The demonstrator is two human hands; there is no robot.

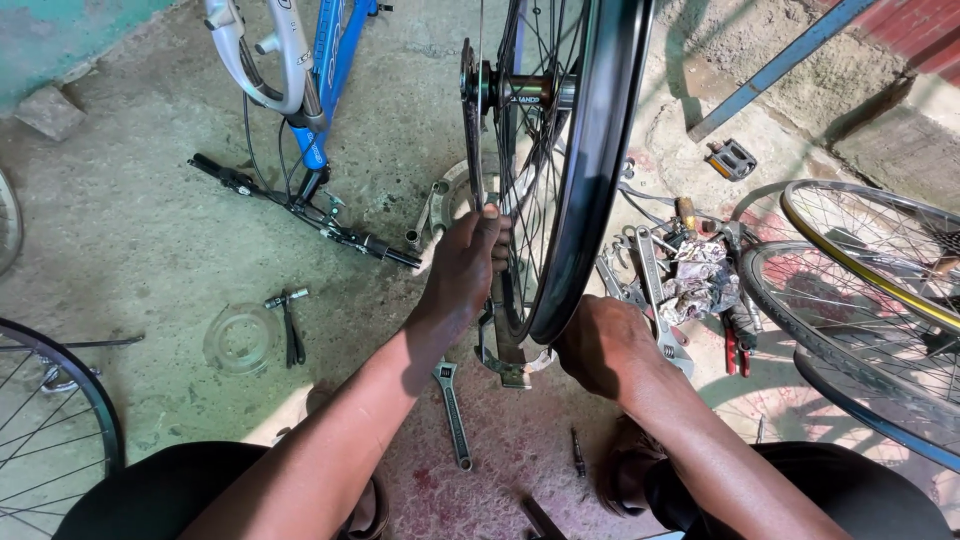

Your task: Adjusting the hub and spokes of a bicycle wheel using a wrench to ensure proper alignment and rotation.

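A black bicycle wheel (pixel 590 170) stands upright in front of me, with its hub (pixel 520 92) and spokes showing. My left hand (pixel 462 270) is closed on the spokes and a thin part just left of the rim. My right hand (pixel 600 345) is closed around the bottom of the rim, near a metal bracket (pixel 512 368) under the wheel. What the right fingers grip is hidden behind the rim.
An adjustable wrench (pixel 452 412) lies on the concrete floor between my arms. Spanners and crumpled foil (pixel 695 280) lie to the right, beside several loose wheels (pixel 860 270). An upturned blue bicycle frame (pixel 325 80) with handlebar (pixel 300 205) is behind left. A clear plastic disc (pixel 240 338) lies left.
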